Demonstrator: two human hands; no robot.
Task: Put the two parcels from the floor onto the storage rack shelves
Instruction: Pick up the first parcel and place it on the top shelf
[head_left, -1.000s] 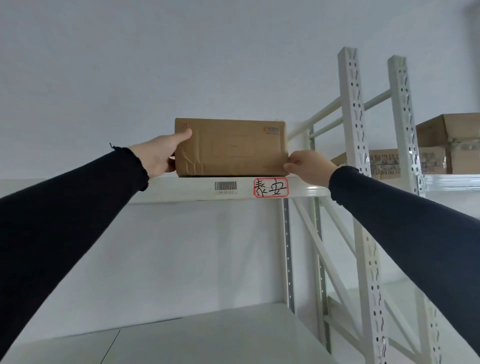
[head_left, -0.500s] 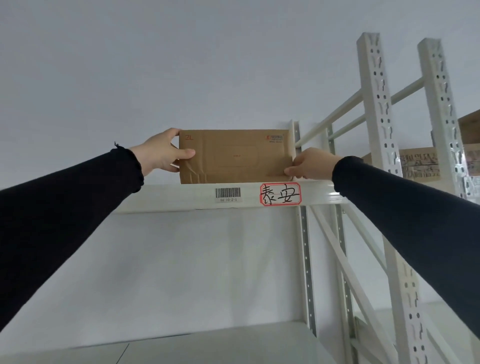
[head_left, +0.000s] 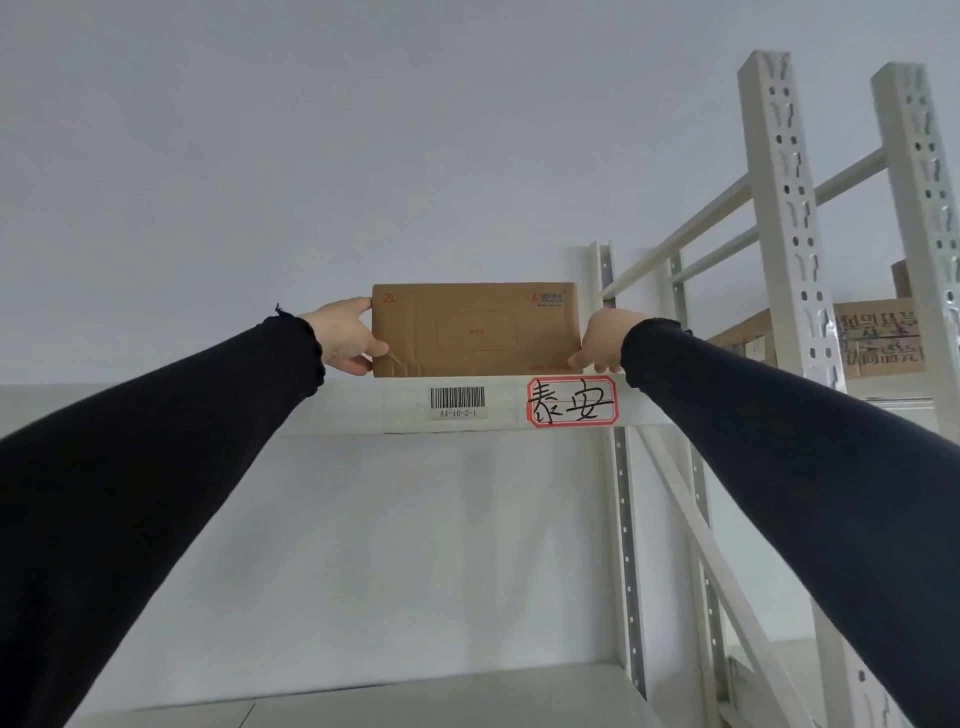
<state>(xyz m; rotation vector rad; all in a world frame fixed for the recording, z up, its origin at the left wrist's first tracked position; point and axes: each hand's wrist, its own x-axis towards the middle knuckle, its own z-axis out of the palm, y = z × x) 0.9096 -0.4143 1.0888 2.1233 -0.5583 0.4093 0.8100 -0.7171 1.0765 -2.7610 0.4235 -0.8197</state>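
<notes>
A brown cardboard parcel (head_left: 475, 329) marked "2L" stands on the upper shelf (head_left: 353, 408) of the white storage rack, above a barcode label and a red-framed handwritten label. My left hand (head_left: 345, 335) grips the parcel's left end, thumb on its front face. My right hand (head_left: 602, 340) holds its right lower corner. Both arms are stretched up in dark sleeves. A second parcel is not in view.
A lower shelf (head_left: 426, 701) runs along the bottom. White perforated uprights (head_left: 789, 223) stand at the right, and the neighbouring rack holds brown cartons (head_left: 878, 338) with printed text. A plain white wall lies behind.
The parcel has slid further back onto the upper shelf and looks smaller. Both hands stayed on its ends and reached forward with it.
</notes>
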